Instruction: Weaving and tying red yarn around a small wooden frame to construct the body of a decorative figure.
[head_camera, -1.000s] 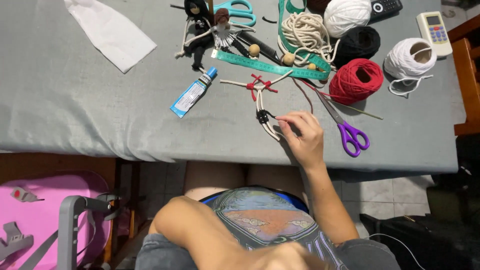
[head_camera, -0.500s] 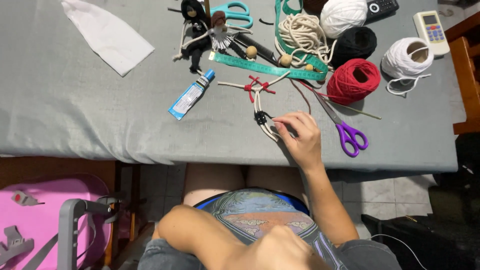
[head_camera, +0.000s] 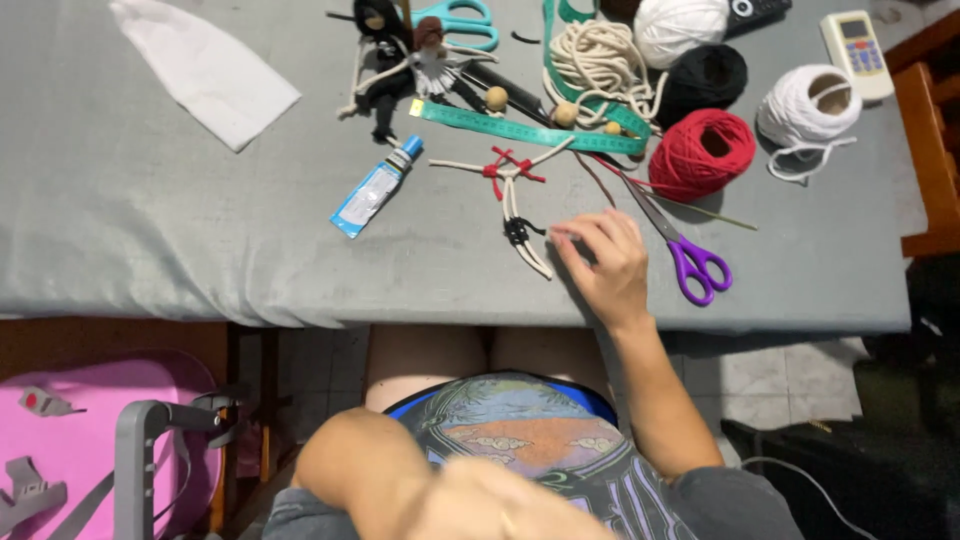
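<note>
My right hand (head_camera: 605, 268) rests on the grey desk (head_camera: 150, 240) near its front edge, fingers (head_camera: 585, 228) loosely curled and a little apart, tips just beside the lower end of the cord doll (head_camera: 515, 205). They aren't pinching anything that I can see; the tips seem to touch the desk right next to the doll's black-wrapped legs. The doll lies flat, white cord body, red binding at the crossing of the arms, black binding lower down, feet toward me. Probably laid there so the hand can get at the legs without lifting it.

My left hand (head_camera: 480, 500) is pulled in near my chest, low in frame, blurred. Fingers: cannot tell, nothing clearly held.

Around the doll: glue tube (head_camera: 375, 188) to its left, lying slantwise, cap away from me. Green tape measure (head_camera: 520, 130) stretched out just beyond the doll's head. Purple scissors (head_camera: 680, 250) right of my hand, handles toward me, so they're easy to grab. Red yarn ball (head_camera: 702, 153) behind the scissors, black yarn ball (head_camera: 705, 80) and two white ones further back. Finished dolls (head_camera: 405, 55) by the far edge beside teal scissors (head_camera: 455, 22). White cloth piece (head_camera: 205, 70) far left, well apart from everything.
</note>
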